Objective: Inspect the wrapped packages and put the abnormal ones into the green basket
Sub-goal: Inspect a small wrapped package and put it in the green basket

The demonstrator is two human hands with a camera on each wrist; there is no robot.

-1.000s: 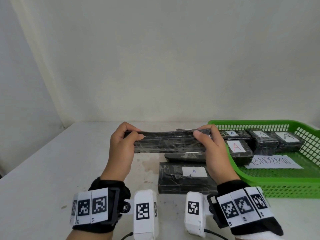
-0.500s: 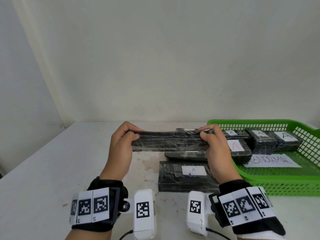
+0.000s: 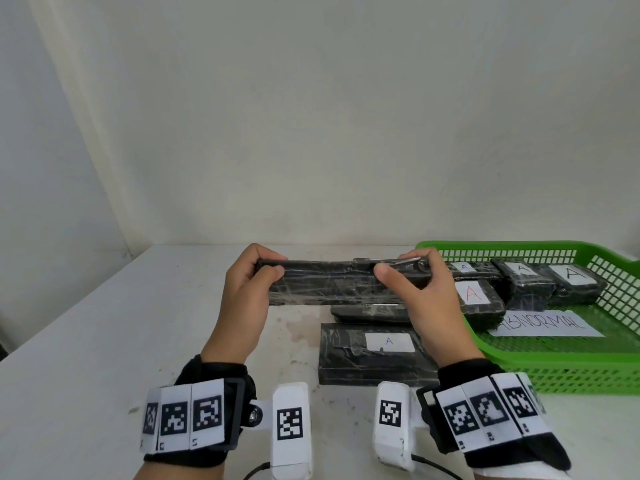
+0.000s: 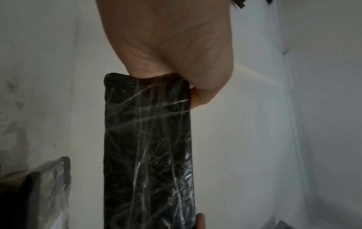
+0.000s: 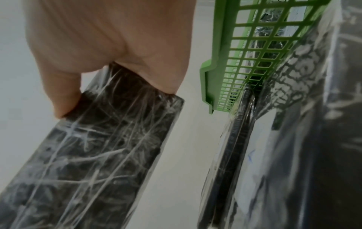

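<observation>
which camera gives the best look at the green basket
The head view: it shows nearly the whole green basket with labelled packages inside. The right wrist view catches only a corner of its mesh wall; the left wrist view shows none of it.

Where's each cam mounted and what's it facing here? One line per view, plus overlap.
Head: on the head, looks down over the table at both hands, the held package and green basket.
Left wrist: along the left hand at the held package's end.
Right wrist: along the right hand at its other end, the green basket alongside.
Shared: all three show the held package.
</observation>
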